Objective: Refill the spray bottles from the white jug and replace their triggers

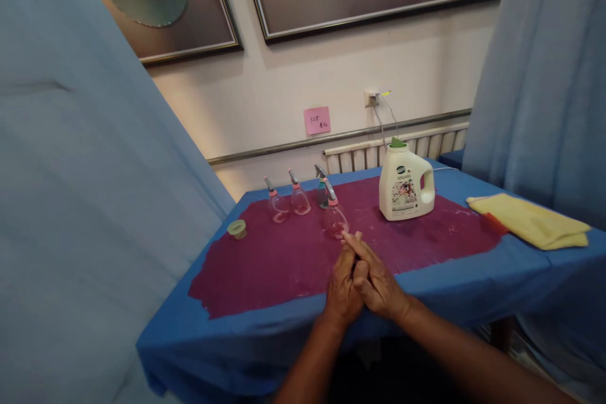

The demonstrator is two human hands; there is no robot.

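My left hand [344, 284] and my right hand [381, 287] are clasped together over the front edge of the table, fingers closed against each other. I see nothing held between them, though the space between the palms is hidden. Just beyond the fingertips stands a clear spray bottle [336, 221] with a pink collar and grey trigger head. Two similar clear spray bottles, a left one [278, 208] and a middle one [300, 201], stand farther back. Behind the nearest bottle is a teal spray bottle [322, 194], partly hidden. A cream jug [406, 186] with a handle stands to the right, something green in its mouth.
A dark red sheet [265, 265] lies over the blue tablecloth [497, 271]. At the left sits a small pale green cup-like cap [237, 229]. A folded yellow cloth [530, 221] lies at the right. Blue curtains hang on both sides; behind is a wall with a socket [372, 99].
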